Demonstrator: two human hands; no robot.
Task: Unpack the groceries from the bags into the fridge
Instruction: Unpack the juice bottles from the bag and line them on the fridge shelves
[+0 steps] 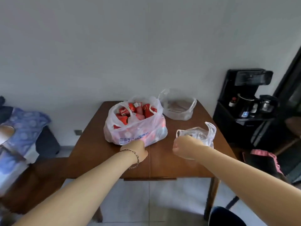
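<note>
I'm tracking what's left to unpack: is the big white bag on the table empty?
No, red cartons crowd the open top of the white bag on the wooden table.

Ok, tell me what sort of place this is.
Probably a room in a home: a wooden table carrying plastic grocery bags, a black stand with kettles beside it.

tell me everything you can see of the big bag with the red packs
The big bag is translucent white plastic with blue print on its near side. It sits on the brown wooden table, mouth open, handle loops up, filled with red packs. The left hand meets its near bottom edge; its fingers are hidden.
</note>
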